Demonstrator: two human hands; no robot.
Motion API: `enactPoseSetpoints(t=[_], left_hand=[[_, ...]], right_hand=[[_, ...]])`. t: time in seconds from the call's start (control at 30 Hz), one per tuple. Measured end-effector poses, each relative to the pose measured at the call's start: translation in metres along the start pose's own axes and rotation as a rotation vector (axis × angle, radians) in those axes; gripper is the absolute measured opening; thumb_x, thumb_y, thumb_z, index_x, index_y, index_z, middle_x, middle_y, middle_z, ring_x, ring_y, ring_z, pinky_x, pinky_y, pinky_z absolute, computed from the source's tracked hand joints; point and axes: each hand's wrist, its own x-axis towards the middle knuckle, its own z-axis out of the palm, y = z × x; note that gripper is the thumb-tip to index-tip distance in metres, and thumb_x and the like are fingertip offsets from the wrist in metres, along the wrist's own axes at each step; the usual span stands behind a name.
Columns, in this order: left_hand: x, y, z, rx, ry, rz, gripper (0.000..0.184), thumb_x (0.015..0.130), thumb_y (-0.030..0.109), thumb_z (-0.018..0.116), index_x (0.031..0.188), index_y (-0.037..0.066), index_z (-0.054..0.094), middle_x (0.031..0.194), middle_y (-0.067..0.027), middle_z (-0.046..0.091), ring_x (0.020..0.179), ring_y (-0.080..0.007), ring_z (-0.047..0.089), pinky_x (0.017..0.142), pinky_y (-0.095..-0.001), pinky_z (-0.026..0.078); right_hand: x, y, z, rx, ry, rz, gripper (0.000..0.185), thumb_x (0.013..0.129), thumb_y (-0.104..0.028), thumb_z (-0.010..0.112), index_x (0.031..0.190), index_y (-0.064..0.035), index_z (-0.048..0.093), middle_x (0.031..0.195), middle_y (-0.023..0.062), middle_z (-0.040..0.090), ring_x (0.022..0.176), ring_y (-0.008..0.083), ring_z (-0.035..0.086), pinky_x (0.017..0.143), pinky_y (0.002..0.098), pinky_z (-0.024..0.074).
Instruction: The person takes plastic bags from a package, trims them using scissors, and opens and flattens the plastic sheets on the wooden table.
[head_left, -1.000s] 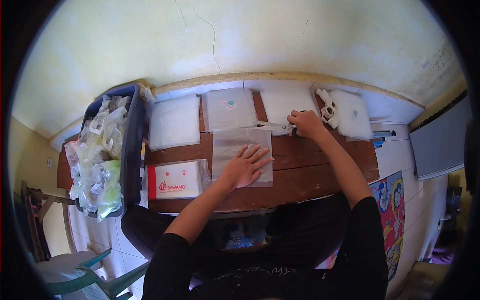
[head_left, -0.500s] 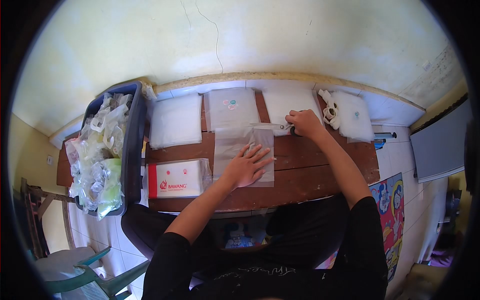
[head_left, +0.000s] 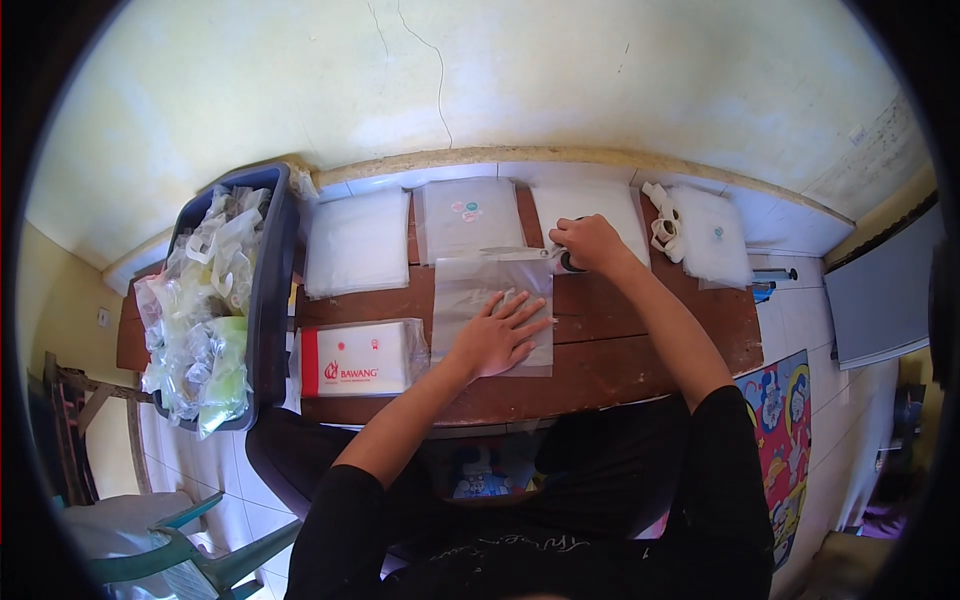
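Note:
My left hand [head_left: 497, 340] lies flat with its fingers spread on a clear plastic sheet [head_left: 455, 300] on the brown wooden table [head_left: 610, 365]. Scissors [head_left: 522, 252] with black handles are held in my right hand [head_left: 590, 243], their blades pointing left along the top edge of the sheet. Behind the sheet lies a clear plastic stack with small round prints [head_left: 440, 215]. A white plastic stack [head_left: 600, 205] is just behind my right hand. Left of the sheet sits a red and white BAWANG pack [head_left: 362, 365].
A dark bin [head_left: 275, 300] full of crumpled plastic stands at the left. Another plastic stack [head_left: 357, 245] lies at the back left. White straps [head_left: 663, 222] and a further stack [head_left: 715, 240] are at the back right. A green chair [head_left: 185, 560] stands lower left.
My right hand has moved left with the scissors, along the sheet's top edge. My left hand stays flat on the sheet. The view has shifted slightly.

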Motion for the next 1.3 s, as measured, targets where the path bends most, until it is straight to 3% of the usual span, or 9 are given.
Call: enactPoseSetpoints(t=[0.1,0.83,1.2,1.3], left_hand=[[0.000,-0.001,0.000,-0.010,-0.001,-0.005,0.047,0.099,0.038,0.039,0.145,0.026,0.041,0.155,-0.0043,0.031,0.144,-0.0264,0.027,0.117,-0.0493,0.015],[-0.001,0.001,-0.002,-0.019,-0.009,-0.022,0.048,0.099,0.038,0.039,0.145,0.026,0.040,0.155,-0.0039,0.031,0.144,-0.0266,0.025,0.116,-0.0519,0.017],[-0.001,-0.001,0.002,-0.043,0.008,-0.021,0.048,0.099,0.037,0.040,0.146,0.026,0.039,0.154,-0.0037,0.032,0.144,-0.0257,0.025,0.116,-0.0522,0.017],[0.000,-0.001,0.001,-0.056,0.011,-0.023,0.048,0.099,0.037,0.041,0.146,0.026,0.039,0.154,-0.0038,0.033,0.144,-0.0255,0.026,0.117,-0.0521,0.017]], right_hand=[[0.011,-0.004,-0.001,0.011,-0.055,0.002,0.016,0.068,-0.006,0.065,0.082,-0.0121,0.059,0.081,0.0047,0.061,0.072,0.0261,0.067,0.061,0.0393,0.0539],[0.056,-0.016,0.015,0.067,-0.041,-0.068,0.014,0.070,-0.007,0.063,0.082,-0.0126,0.061,0.080,0.0043,0.061,0.074,0.0253,0.067,0.059,0.0397,0.0536],[0.088,-0.026,0.016,0.070,0.012,-0.150,0.013,0.069,-0.008,0.062,0.081,-0.0133,0.059,0.079,0.0043,0.059,0.065,0.0279,0.065,0.056,0.0413,0.0512],[0.093,-0.030,0.012,0.084,-0.031,-0.135,0.013,0.069,-0.007,0.062,0.080,-0.0127,0.059,0.080,0.0058,0.061,0.072,0.0280,0.067,0.060,0.0413,0.0519]])
